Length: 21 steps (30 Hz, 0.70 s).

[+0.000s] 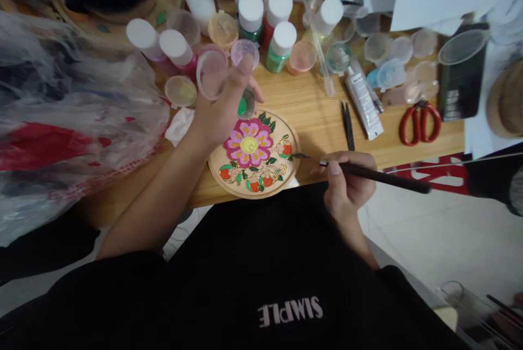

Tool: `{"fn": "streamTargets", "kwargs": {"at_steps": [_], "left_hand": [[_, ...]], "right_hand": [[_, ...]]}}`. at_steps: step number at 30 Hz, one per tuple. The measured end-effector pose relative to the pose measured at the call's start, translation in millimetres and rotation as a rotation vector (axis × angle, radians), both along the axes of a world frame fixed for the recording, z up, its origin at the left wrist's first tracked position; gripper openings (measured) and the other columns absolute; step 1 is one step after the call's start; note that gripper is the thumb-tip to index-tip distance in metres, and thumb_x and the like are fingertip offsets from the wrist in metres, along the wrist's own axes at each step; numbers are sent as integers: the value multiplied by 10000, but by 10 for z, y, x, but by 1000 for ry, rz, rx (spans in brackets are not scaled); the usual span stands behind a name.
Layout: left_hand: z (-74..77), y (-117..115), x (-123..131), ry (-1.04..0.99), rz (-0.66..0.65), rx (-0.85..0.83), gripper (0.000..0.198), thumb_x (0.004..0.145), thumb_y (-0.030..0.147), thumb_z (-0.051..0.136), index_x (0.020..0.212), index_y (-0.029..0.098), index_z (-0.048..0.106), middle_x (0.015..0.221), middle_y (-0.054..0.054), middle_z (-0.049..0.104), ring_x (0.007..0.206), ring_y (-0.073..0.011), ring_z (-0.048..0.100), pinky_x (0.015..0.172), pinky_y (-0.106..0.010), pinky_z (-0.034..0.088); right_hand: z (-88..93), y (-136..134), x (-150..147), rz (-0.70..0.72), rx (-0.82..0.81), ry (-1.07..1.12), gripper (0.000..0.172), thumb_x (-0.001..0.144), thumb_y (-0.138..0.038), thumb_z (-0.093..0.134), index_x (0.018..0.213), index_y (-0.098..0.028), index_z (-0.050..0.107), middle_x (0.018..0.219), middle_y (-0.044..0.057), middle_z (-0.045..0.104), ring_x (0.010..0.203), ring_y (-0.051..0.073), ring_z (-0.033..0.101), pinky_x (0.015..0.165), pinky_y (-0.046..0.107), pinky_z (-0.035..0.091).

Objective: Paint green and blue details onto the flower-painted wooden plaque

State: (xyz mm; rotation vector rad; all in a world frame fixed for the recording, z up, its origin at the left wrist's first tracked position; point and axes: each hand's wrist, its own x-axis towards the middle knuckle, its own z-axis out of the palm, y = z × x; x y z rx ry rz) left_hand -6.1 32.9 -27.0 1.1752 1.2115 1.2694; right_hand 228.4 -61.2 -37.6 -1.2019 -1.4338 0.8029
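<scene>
The left hand (223,106), fingers curled, holds a small cup (249,104); the right hand (350,178) pinches a dark-handled tool (386,177), painted board (256,160) between them.

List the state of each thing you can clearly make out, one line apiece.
Small cup: open, green inside, held in the left hand.
Dark-handled tool: held in the right hand.
Floral plaque: partly coloured, bare patches remain.
Front green bottle: capped, upright.
White tube: lying down.
Black tweezers: lying, tips apart.
Red-handled scissors: lying down.
</scene>
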Motion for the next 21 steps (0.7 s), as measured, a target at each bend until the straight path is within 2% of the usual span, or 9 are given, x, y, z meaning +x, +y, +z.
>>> {"fn": "streamTargets", "kwargs": {"at_steps": [4, 11, 17, 21], "left_hand": [[7, -8, 10, -13, 17, 12, 717, 886, 817, 523, 568, 190, 661, 481, -10, 540, 432, -105, 502, 464, -274, 339], [-4, -12, 9, -30, 33, 3, 718, 846, 840, 560, 555, 193, 675, 463, -6, 559, 428, -94, 521, 453, -255, 336], [-17, 13, 3, -26, 20, 22, 750, 818, 876, 545, 523, 191, 626, 443, -11, 540, 400, -93, 498, 426, -259, 319], [-5, 4, 11, -16, 17, 24, 746, 815, 882, 530, 523, 202, 621, 441, 2, 542, 406, -95, 498, 436, -255, 325]], "right_hand": [[37, 17, -11, -22, 10, -36, 67, 967, -261, 660, 1007, -278, 608, 815, -34, 654, 623, 138, 676, 565, 313, 578], [21, -4, 11, -64, 0, -105, 59, 963, -327, 672, 998, -315, 626, 824, -19, 659, 649, 170, 689, 590, 357, 594], [-22, -19, 30, -48, 45, -115, 66, 949, -289, 690, 1000, -287, 649, 835, -21, 670, 653, 165, 692, 569, 337, 563], [-1, -29, 36, -70, 50, -148, 77, 939, -289, 701, 995, -313, 654, 835, -14, 678, 657, 186, 690, 583, 370, 553]]}}
